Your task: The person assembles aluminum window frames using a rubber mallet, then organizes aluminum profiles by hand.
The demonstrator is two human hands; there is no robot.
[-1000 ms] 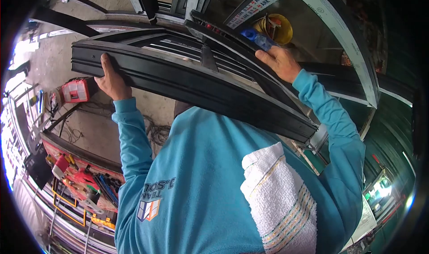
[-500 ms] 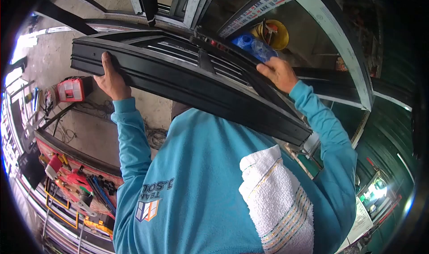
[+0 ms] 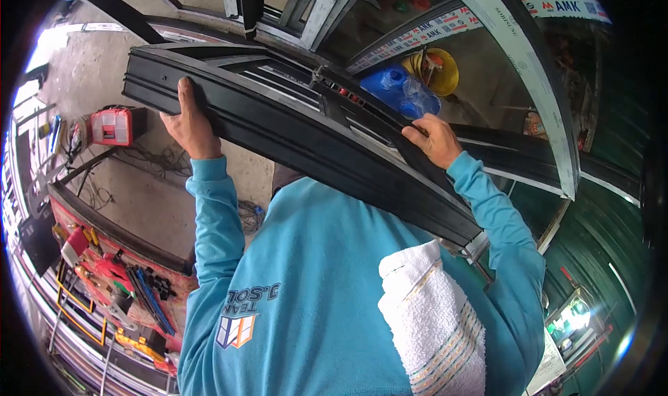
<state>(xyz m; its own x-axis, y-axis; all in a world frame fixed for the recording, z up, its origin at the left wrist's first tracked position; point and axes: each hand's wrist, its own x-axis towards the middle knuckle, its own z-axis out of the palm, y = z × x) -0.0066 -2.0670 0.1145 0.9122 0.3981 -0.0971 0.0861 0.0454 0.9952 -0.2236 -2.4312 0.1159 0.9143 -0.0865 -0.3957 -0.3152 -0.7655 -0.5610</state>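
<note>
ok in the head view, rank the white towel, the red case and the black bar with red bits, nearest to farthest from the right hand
1. Black bar: in the right hand.
2. White towel: below that hand, on the person's chest.
3. Red case: farthest, across the view, left of the left forearm.

Glare (image 3: 53, 45) bleaches the left edge, and fisheye distortion bows straight lines.

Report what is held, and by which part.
The left hand holds the black beam near its left end; the right hand holds the thinner bar partway along its length.
</note>
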